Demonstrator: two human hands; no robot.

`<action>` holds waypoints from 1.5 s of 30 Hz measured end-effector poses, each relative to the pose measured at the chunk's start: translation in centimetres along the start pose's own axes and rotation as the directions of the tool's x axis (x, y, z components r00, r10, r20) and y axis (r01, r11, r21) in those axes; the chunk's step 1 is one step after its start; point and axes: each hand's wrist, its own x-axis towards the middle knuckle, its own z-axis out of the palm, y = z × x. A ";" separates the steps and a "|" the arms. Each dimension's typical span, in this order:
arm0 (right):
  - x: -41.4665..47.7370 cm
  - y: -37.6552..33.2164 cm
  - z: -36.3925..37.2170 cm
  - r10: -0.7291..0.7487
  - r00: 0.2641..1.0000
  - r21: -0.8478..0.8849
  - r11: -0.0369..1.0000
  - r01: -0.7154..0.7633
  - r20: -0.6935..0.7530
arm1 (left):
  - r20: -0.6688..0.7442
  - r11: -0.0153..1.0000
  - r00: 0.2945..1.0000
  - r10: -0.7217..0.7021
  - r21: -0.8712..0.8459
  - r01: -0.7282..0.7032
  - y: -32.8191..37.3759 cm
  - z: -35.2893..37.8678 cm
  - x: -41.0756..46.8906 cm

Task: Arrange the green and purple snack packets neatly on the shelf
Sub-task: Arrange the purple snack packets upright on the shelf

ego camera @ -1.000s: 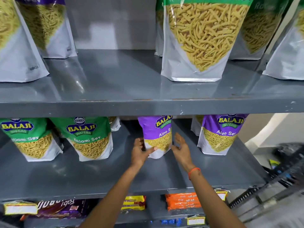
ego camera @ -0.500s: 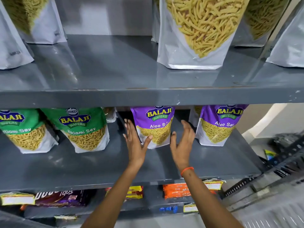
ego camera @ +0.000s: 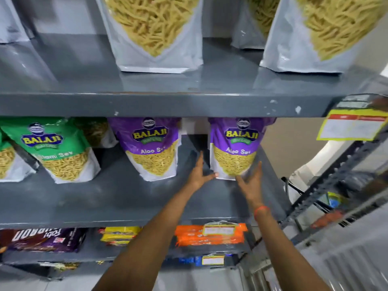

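Two purple Aloo Sev packets stand upright on the grey middle shelf (ego camera: pixel 88 198). The right purple packet (ego camera: pixel 235 148) has my hands on both sides of its base. My left hand (ego camera: pixel 199 173) lies flat at its left edge, thumb touching the bottom corner. My right hand (ego camera: pixel 251 181) is pressed to its lower right side, fingers spread. The left purple packet (ego camera: pixel 152 148) stands free in the middle. A green Ratlami Sev packet (ego camera: pixel 60 152) leans at the left, and another green packet (ego camera: pixel 6 158) is cut off by the frame edge.
The upper shelf (ego camera: pixel 168 101) holds large white-bottomed sev pouches (ego camera: pixel 155 32). Below sit orange packs (ego camera: pixel 210 235), yellow packs (ego camera: pixel 119 236) and a dark purple wrapper (ego camera: pixel 44 239). A yellow price tag (ego camera: pixel 352 127) hangs at the right, beside a dark metal rack (ego camera: pixel 336 185).
Both hands have left the middle purple packet and shifted right to the other purple packet. The view has swung right and downward.
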 end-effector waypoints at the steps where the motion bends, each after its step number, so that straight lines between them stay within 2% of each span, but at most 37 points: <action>1: 1.0 0.3 -0.9 -0.005 0.996 0.013 1.000 0.004 0.091 | 0.033 1.000 0.999 0.000 -0.022 0.000 -0.4 0.4 0.9; 3: 2.6 1.0 -2.1 -0.004 0.976 0.004 1.000 0.003 0.217 | 0.051 0.998 0.999 -0.003 -0.066 0.007 -0.7 1.2 1.6; 5: 3.5 1.4 -2.6 0.010 0.960 0.007 1.000 -0.013 0.280 | -0.009 0.993 1.000 -0.002 -0.116 0.001 -0.9 1.6 1.5; 9: 3.1 2.3 -4.0 0.013 0.935 -0.029 1.000 -0.003 0.356 | -0.111 0.992 0.993 -0.030 -0.125 0.016 -0.5 2.6 -1.7; 15: -2.8 3.1 -7.8 0.008 0.904 -0.078 0.997 0.028 0.427 | -0.161 0.994 0.985 -0.063 -0.102 0.047 -0.4 5.0 -9.8; 18: -4.6 3.6 -9.3 -0.002 0.900 -0.069 0.997 0.036 0.436 | -0.137 0.992 0.989 -0.063 -0.117 0.047 -0.5 6.0 -12.2; 27: -5.5 3.4 -9.6 0.023 0.917 -0.027 1.000 -0.014 0.399 | -0.121 0.998 0.991 -0.062 -0.022 0.060 0.1 6.3 -12.0; 33: -6.0 2.3 -9.5 0.076 0.915 -0.089 0.995 -0.044 0.397 | -0.097 0.998 0.994 -0.053 0.014 0.055 -0.4 6.0 -11.8; 35: -7.2 1.0 -9.0 0.034 0.935 -0.064 0.998 -0.012 0.353 | -0.090 0.998 0.996 -0.023 0.052 0.028 -0.8 6.2 -12.1; 37: -9.4 -0.5 -7.7 -0.031 0.997 -0.081 0.996 0.036 0.066 | -0.127 0.993 0.991 0.046 0.110 -0.032 -0.6 5.9 -13.1; 38: -10.8 -1.2 -6.9 -0.120 0.989 -0.126 0.986 0.108 -0.090 | -0.165 0.987 0.981 0.103 0.143 -0.080 -0.5 5.5 -13.5; 39: -12.3 -1.8 -5.9 -0.245 0.952 -0.197 0.958 0.208 -0.182 | -0.209 0.975 0.963 0.172 0.178 -0.135 -0.3 4.8 -13.9; 40: -13.6 -2.4 -4.6 -0.360 0.913 -0.248 0.918 0.310 -0.193 | -0.254 0.960 0.938 0.235 0.213 -0.182 -0.2 3.9 -14.1; 42: -14.9 -3.5 -1.3 -0.513 0.854 -0.260 0.838 0.479 -0.080 | -0.326 0.937 0.893 0.310 0.264 -0.229 0.0 1.4 -14.2; 45: -14.7 -5.4 4.3 -0.553 0.826 -0.189 0.804 0.564 0.112 | -0.426 0.924 0.836 0.346 0.306 -0.227 -0.8 -3.0 -13.6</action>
